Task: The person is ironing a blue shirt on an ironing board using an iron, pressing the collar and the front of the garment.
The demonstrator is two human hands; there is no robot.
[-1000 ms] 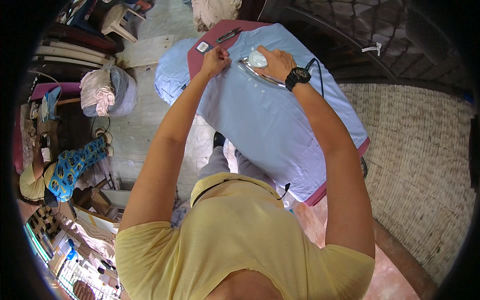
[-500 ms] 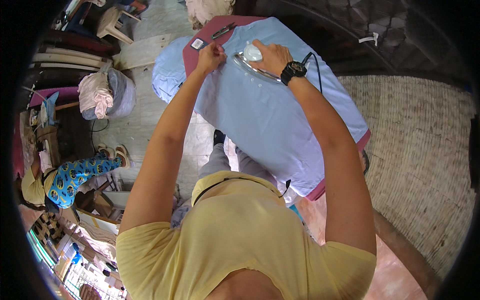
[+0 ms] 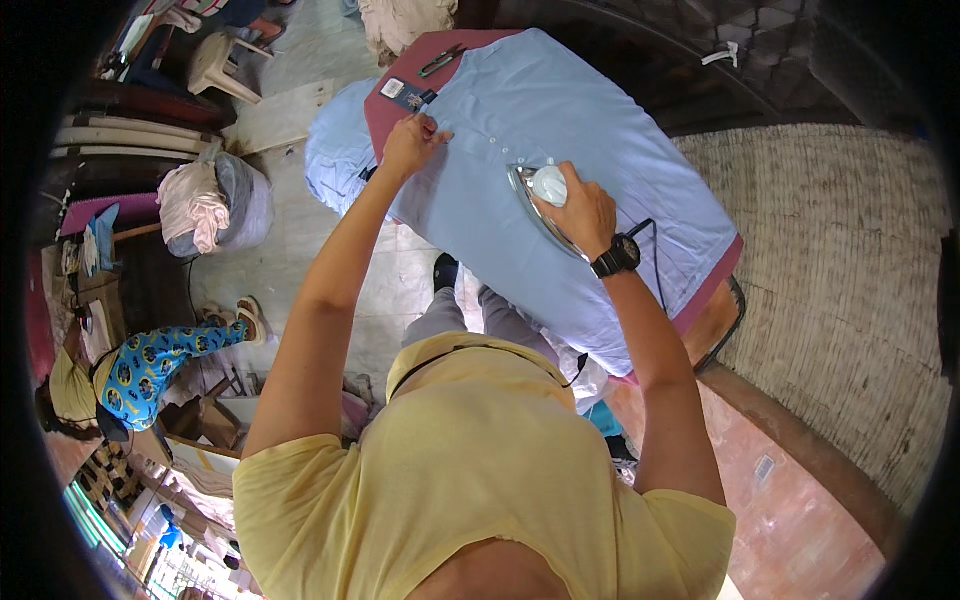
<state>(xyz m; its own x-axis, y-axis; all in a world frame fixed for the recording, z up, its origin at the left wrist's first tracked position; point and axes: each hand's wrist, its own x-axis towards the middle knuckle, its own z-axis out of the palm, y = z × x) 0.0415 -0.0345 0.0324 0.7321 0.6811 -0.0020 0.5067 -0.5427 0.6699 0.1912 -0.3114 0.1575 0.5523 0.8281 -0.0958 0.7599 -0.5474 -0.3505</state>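
Note:
A light blue buttoned shirt [image 3: 500, 225] lies spread over a maroon-covered ironing table [image 3: 415, 58]. My right hand [image 3: 583, 212] is closed round the handle of a clothes iron [image 3: 549, 187], which rests on the shirt just below a row of small buttons. Its black cord [image 3: 655, 262] loops beside my wrist, below a black watch [image 3: 618, 256]. At the shirt's left edge, my left hand [image 3: 410, 146] pinches the cloth between bent fingers. Close beyond that hand lie a dark label card [image 3: 408, 95] and thread snips [image 3: 440, 60].
More light blue cloth [image 3: 342, 145] hangs off the table's left side. A cloth bundle [image 3: 225, 200] and a beige plastic stool [image 3: 222, 68] stand further left. Another person in blue patterned trousers [image 3: 150, 370] is at the far left. A ribbed mat [image 3: 800, 240] covers the floor at right.
My right hand has drawn the iron toward me and to the right across the shirt, uncovering the buttons. My left hand has shifted slightly nearer me at the cloth's edge.

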